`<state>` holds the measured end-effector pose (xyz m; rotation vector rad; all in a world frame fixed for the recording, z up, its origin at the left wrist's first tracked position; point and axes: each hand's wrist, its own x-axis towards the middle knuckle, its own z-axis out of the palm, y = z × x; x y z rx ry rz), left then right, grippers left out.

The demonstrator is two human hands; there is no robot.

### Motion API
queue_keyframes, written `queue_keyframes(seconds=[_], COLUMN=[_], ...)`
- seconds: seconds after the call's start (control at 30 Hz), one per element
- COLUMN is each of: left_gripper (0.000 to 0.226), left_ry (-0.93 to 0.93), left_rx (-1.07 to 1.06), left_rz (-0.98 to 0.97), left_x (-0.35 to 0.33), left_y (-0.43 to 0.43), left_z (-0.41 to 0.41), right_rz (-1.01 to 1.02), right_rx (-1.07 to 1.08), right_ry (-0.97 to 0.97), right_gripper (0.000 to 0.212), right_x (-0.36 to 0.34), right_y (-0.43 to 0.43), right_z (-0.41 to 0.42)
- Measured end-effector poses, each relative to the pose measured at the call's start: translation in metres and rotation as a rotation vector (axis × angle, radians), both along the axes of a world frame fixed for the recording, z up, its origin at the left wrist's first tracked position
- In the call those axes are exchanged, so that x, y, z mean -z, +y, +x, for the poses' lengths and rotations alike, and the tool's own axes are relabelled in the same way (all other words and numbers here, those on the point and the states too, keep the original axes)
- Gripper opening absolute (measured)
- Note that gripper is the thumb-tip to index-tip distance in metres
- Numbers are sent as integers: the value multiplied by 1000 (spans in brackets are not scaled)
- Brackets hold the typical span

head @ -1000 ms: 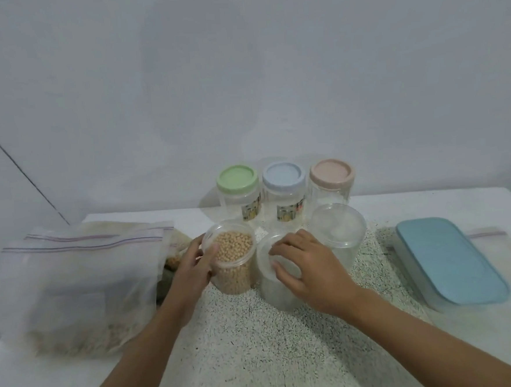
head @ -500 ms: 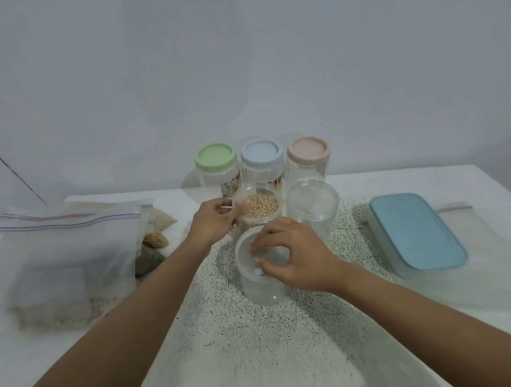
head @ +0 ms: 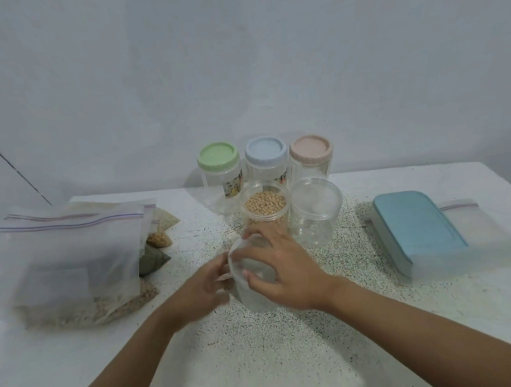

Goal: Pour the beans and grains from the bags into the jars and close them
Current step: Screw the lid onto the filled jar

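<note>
The right hand (head: 287, 269) lies over the top of a clear jar (head: 252, 299), fingers and thumb curled round the rim of its clear lid (head: 237, 255) in a firm grip. The left hand (head: 203, 287) is just left of it, fingertips against the jar's side; it is blurred, so I cannot tell whether it clasps the jar or only touches it. The jar stands on the speckled tabletop (head: 260, 359) beneath both hands. Just beyond the right hand's fingers stands an open jar (head: 265, 223) filled with pale beans (head: 265, 206), and beside that, further right, a lidded empty jar (head: 316, 219). Behind these are three jars in a row, capped with a green lid (head: 218, 156), a blue lid (head: 265, 151) and a pink lid (head: 311, 148). Well left of the left hand lie zip bags (head: 65, 258) holding grains, with small packets (head: 157, 254) beside them. Well right of the right hand sits a blue-lidded box (head: 417, 227).
</note>
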<state>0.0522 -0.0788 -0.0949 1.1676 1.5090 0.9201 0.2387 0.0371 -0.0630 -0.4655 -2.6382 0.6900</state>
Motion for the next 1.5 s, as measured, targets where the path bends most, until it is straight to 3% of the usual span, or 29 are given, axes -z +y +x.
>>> queue_keyframes(seconds=[0.13, 0.23, 0.43, 0.57, 0.73, 0.83, 0.97, 1.07, 1.13, 1.27, 1.37, 1.43, 1.5], left_gripper=[93, 89, 72, 67, 79, 77, 79, 81, 87, 94, 85, 82, 76], left_ry=[84, 109, 92, 133, 122, 146, 158, 133, 114, 169, 201, 157, 135], left_rx=[58, -7, -125, -39, 55, 16, -4, -7, -20, -26, -35, -50, -45], left_rz=[91, 214, 278, 240, 298, 256, 289, 300, 301, 311, 316, 314, 302], left_x=[-7, -8, 20, 13, 7, 13, 21, 23, 26, 25, 18, 18, 16], left_y=[-4, 5, 12, 20, 23, 19, 19, 20, 19, 20, 20, 19, 18], left_z=[17, 40, 25, 22, 22, 24, 20, 21, 22, 24, 25, 25, 25], right_rz=[18, 46, 57, 39, 75, 237, 432, 372, 201, -56, -136, 60, 359], right_rx=[69, 183, 238, -20, -291, -157, 127, 101, -2, -312, -343, -230, -51], right_ry=[-175, -259, -53, -111, -260, -365, -565, -505, -462, -371, -299, -221, -370], right_gripper=[63, 81, 77, 74, 68, 72, 96, 102, 97, 68, 53, 52, 68], right_x=[-6, -10, -6, -7, -25, -42, -43, -44, -49, -44, -39, -43, -51], right_y=[-9, -19, -14, 5, 23, 14, -8, -7, 6, 13, 6, 4, -1], right_z=[-11, -24, -32, -24, -24, -24, -29, -32, -35, -41, -40, -38, -37])
